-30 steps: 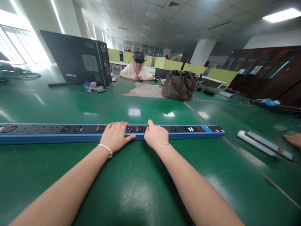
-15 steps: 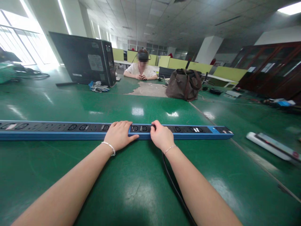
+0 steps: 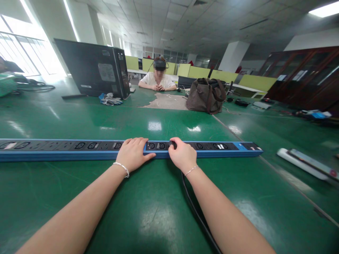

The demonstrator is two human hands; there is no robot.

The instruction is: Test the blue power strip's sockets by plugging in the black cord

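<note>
- Right grip (image 3: 182,153): thumb and fingers closed together on a black plug (image 3: 173,144), over the sockets of the power strip. Plug mostly covered by the hand; cannot tell how far, if at all, it is seated.
- Left grip (image 3: 133,152): laid across the power strip, palm down, fingers over the top face, thumb spread apart along the near edge.
- Power strip (image 3: 161,145): long, blue-sided, black-faced, lying sockets up on the green tabletop (image 3: 119,123), crosswise before the person. Runs out of view at left; right end in view. Two sockets show between the hands.
- Black cord (image 3: 191,203): emerges below the right hand, passes beside the right forearm, leaves at the bottom edge.
- Wrists: white bracelet (image 3: 124,169) on the left, thin bracelet (image 3: 191,171) on the right.
- Right of the strip, apart from it: long white-and-grey object (image 3: 304,164), blurred.
- Far side: computer tower (image 3: 92,67), gloves (image 3: 110,100) just beside it, brown bag (image 3: 205,95). Another person (image 3: 158,81) sits opposite, forearms on the tabletop, hands together.
</note>
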